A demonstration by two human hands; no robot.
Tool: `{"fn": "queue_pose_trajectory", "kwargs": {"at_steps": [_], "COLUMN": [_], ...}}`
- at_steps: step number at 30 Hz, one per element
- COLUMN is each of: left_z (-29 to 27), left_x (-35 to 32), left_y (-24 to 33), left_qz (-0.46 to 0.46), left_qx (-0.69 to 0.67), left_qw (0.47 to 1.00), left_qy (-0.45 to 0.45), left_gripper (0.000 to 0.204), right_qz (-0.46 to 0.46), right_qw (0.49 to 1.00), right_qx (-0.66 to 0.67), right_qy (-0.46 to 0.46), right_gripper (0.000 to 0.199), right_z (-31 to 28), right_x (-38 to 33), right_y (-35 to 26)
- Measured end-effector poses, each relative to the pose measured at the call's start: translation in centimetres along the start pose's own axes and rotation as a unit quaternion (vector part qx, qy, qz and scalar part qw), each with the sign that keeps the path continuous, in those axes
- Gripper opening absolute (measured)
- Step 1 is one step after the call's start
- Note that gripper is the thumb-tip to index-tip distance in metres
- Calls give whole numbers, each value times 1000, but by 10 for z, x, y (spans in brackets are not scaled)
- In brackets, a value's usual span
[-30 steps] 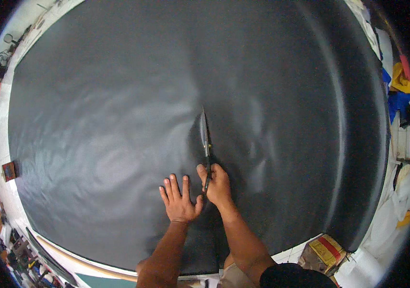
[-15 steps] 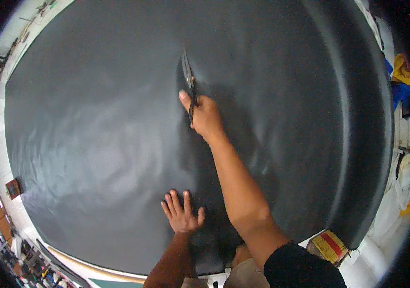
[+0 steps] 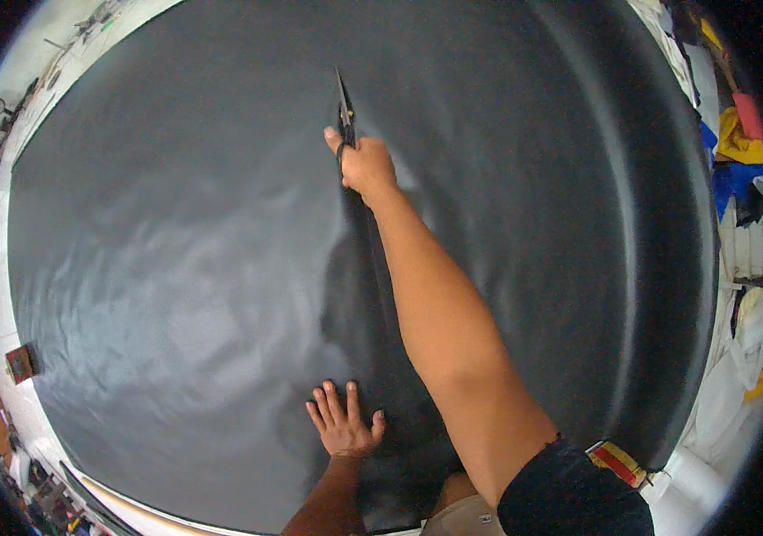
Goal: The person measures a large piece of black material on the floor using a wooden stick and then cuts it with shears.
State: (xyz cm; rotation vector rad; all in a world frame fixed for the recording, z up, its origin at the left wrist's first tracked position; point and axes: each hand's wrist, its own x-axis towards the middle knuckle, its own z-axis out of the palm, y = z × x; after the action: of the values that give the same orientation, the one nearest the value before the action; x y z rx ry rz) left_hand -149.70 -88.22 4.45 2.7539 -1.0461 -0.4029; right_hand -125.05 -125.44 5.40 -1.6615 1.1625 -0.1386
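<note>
A wide sheet of black, leather-like material covers most of the table, with soft wrinkles on its left half. My right hand grips a pair of scissors by its dark handles, arm stretched far forward. The blades point away from me, at the upper middle of the sheet. A cut line runs back from the scissors along my right forearm. Near the front edge, my left hand lies flat on the sheet, fingers spread, holding nothing.
The sheet curves in a raised, shiny fold along the right side. A yellow and red package sits at the front right corner. A small brown block rests on the white table rim at left. Yellow and blue cloths lie beyond the right edge.
My right hand and the scissors have moved farther forward across the sheet, and the cut behind them is longer. My left hand stays flat, a little lower in the picture.
</note>
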Motion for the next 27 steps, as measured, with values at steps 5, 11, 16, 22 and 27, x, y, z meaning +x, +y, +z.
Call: {"fn": "queue_pose_trajectory", "kwargs": {"at_steps": [5, 11, 16, 22, 27], "left_z": [-22, -78, -82, -84, -97], "left_x": [24, 299, 441, 449, 450], "left_y": [2, -13, -27, -7, -9], "left_qz": [-18, 23, -45, -58, -60], "left_qx": [-75, -161, 13, 17, 6], "left_qw": [994, 947, 971, 983, 984], "left_qy": [73, 277, 236, 175, 169], "left_gripper": [54, 30, 63, 69, 70], "right_qz": [4, 16, 18, -21, -37], "right_qw": [1000, 999, 997, 998, 998], "right_qx": [7, 49, 73, 63, 50], "right_qy": [-1, -11, -30, 10, 27], "right_gripper": [62, 57, 55, 53, 51], "right_z": [-2, -12, 4, 3, 7], "right_x": [-6, -3, -10, -1, 1], "right_y": [6, 5, -8, 16, 10]}}
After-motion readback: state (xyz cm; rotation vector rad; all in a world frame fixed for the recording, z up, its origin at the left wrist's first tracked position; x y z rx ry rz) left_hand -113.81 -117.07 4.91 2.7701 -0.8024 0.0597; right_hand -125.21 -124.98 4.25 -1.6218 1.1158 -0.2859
